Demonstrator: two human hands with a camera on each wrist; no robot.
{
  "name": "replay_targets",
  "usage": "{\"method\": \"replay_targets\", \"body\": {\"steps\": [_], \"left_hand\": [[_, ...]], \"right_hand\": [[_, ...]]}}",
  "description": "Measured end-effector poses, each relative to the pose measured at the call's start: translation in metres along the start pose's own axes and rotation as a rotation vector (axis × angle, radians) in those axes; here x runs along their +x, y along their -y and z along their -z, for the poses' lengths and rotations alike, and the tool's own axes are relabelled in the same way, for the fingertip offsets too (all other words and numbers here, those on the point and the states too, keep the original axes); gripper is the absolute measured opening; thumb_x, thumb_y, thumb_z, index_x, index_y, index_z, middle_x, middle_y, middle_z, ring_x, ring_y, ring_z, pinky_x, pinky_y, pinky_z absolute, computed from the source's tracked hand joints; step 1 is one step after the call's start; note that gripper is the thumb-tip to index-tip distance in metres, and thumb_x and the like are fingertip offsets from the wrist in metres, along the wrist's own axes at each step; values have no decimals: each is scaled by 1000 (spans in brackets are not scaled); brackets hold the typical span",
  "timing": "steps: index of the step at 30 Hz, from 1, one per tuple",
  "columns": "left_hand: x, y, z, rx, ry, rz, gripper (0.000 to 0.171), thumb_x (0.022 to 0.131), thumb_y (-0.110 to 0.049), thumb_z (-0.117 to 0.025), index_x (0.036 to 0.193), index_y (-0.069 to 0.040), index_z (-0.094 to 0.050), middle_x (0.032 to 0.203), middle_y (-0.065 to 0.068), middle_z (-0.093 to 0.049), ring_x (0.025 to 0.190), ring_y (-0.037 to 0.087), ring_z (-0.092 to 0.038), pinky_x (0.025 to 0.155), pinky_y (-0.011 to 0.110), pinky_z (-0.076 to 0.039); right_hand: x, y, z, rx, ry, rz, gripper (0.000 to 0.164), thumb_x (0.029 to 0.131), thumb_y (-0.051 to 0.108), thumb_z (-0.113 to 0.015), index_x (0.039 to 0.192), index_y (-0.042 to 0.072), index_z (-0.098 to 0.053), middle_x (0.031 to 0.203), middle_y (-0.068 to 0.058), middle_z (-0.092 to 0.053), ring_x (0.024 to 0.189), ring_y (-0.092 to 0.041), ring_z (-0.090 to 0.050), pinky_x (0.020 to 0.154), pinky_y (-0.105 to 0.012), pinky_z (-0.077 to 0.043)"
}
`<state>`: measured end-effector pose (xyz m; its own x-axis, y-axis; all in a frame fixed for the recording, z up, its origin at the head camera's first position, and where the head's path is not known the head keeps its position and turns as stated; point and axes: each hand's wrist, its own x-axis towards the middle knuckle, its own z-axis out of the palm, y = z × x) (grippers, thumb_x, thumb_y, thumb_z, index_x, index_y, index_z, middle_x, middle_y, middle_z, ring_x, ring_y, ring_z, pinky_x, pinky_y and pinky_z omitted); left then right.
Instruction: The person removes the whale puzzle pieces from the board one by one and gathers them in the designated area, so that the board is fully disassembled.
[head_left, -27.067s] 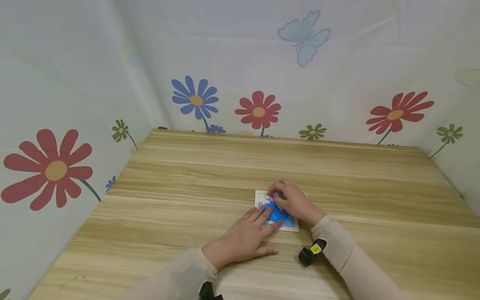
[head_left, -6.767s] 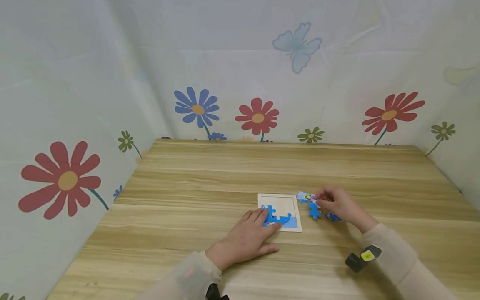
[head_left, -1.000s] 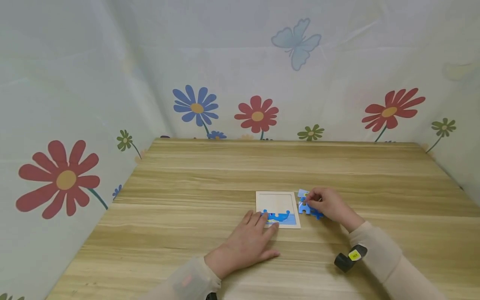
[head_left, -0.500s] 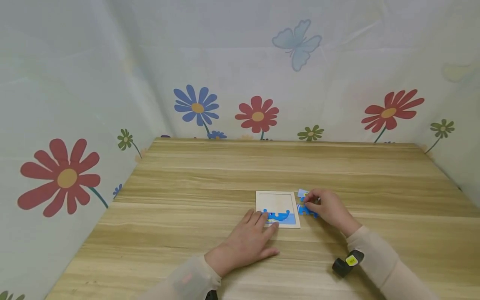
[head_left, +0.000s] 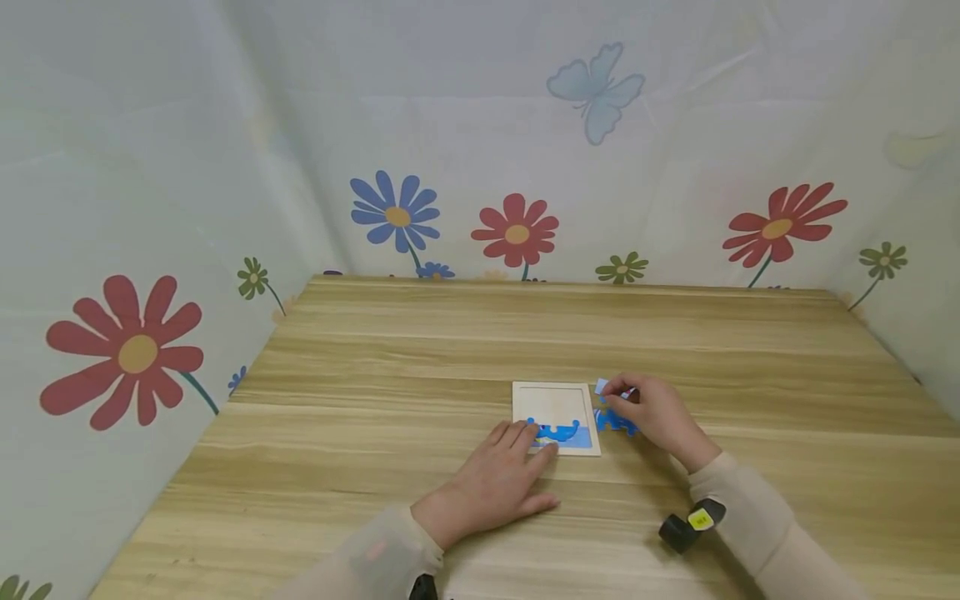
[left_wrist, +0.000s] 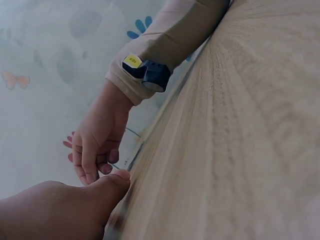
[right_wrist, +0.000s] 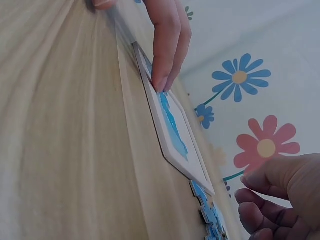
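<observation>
My left hand [head_left: 495, 479] lies with straight, spread fingers over the lower left of a pale wooden puzzle frame [head_left: 594, 417]. In the right wrist view its fingertips press a blue part of the picture [right_wrist: 172, 122], which fills the lower portion of the frame; the bare board [head_left: 555, 406] shows above. Just right of the frame, my right hand [head_left: 660, 417] hovers with loosely curled fingers, and nothing shows between thumb and fingers in the right wrist view. Beneath it lie loose blue jigsaw pieces [head_left: 613, 422] and a light blue piece [head_left: 602, 386], partly hidden by the fingers.
All this lies on a wood-grain table [head_left: 420, 350]. A white flower-print curtain [head_left: 465, 100] stands along its back and sides. Both wrists wear black camera bands, the right one [head_left: 692, 525] hanging low over the table.
Much of the picture seen in the frame earliest is now out, with pieces lying at its right. Over the last second my right hand shifts slightly left; the left stays put.
</observation>
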<state>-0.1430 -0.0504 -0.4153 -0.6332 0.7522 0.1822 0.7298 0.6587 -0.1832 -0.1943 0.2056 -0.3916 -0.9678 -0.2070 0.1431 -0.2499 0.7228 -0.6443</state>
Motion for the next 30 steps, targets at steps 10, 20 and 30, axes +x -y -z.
{"method": "replay_targets", "body": {"steps": [10,20,30], "left_hand": [[3,1,-2,-2,0,-4,61,93,-64,-41,135,-21,-50,134,11,-53,126,25,-50,107,42,-41],[1,0,-3,-14,5,-1,61,94,-63,-41,136,-21,-51,140,8,-52,129,26,-49,106,41,-42],[0,-1,-4,-17,14,1,61,94,-63,-39,137,-21,-51,143,4,-51,130,26,-49,105,43,-42]], "right_hand": [[-1,4,-6,100,57,29,11,90,8,-64,99,2,-67,94,-11,-69,71,-11,-54,59,-20,-45],[-7,10,-23,11,69,63,8,89,14,-67,94,9,-71,84,0,-66,67,-7,-47,61,-20,-41],[-11,12,-37,-80,23,100,6,84,9,-68,89,11,-69,79,3,-60,69,-7,-46,61,-19,-39]]}}
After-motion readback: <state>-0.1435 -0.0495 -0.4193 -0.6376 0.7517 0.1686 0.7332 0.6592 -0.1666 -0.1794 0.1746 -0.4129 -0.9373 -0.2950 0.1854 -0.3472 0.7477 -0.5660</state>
